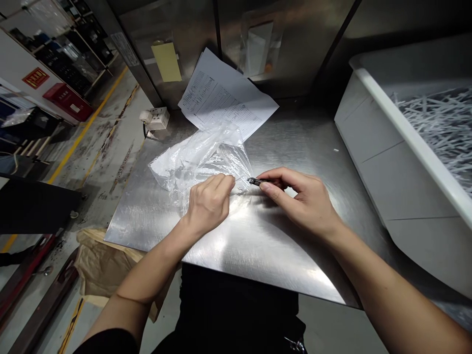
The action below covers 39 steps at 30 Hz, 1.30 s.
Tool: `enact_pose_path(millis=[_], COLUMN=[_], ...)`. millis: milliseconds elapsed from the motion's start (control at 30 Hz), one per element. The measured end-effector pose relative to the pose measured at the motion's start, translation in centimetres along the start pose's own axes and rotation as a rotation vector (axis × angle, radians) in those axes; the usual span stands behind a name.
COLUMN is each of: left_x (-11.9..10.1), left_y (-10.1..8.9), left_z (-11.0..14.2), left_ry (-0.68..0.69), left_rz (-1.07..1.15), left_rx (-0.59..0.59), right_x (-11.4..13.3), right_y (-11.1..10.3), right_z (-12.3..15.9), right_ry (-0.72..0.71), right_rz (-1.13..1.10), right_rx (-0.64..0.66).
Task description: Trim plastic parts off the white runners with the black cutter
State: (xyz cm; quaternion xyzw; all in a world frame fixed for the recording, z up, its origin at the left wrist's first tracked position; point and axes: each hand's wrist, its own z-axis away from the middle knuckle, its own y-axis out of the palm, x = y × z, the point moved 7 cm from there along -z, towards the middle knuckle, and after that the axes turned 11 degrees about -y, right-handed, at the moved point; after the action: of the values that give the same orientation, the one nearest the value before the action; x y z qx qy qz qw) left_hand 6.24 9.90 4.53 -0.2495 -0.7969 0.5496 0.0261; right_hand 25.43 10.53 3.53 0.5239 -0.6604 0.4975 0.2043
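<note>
White, perhaps plastic, a thin strip (239, 179) is pinched in the left hand (211, 199), its free end pointing right toward the dark tool (255, 182) held by the right hand (308, 199) over the counter (239, 250).

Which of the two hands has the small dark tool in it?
The right hand: its thumb and fingers grip the small dark tool, while the left hand is closed beside the clear plastic, without such a tool showing.

Two hands (210, 200) (308, 200), one small tool (255, 182)
</note>
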Motion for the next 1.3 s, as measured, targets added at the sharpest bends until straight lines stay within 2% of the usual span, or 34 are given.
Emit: enact_pose_path(millis=[167,300,533,700,867,1033,1300], left_x=[0.1,0.2,0.6,0.6,0.6,0.4,0.5], left_y=[0.2,0.2,1.3,1.8,1.6,1.3,1.3], left_z=[0.1,0.1,0.2,0.2,0.1,0.2,0.2], left_ry=[0.012,0.002,-0.067,-0.071,-0.077,-0.06,-0.057], left_rz=[-0.02,-0.027,-0.133,-0.166,-0.171,-0.15,-0.148], left_rx=[0.009,0.02,0.175,0.236,0.237,0.206,0.173], right_x=[0.0,-0.4,-2.7,-3.3,-2.3,-0.8,-0.7], right_y=[0.1,0.4,2.2,2.5,1.5,0.9,0.9], right_z=[0.0,0.1,0.5,0.6,0.3,0.1,0.2], right_ry=[-0.023,0.021,0.192,0.237,0.214,0.123,0.097], right_rz=[0.004,-0.023,-0.188,-0.203,-0.208,-0.216,-0.16], right_rx=[-0.005,0.003,0.057,0.088,0.041,0.052,0.08])
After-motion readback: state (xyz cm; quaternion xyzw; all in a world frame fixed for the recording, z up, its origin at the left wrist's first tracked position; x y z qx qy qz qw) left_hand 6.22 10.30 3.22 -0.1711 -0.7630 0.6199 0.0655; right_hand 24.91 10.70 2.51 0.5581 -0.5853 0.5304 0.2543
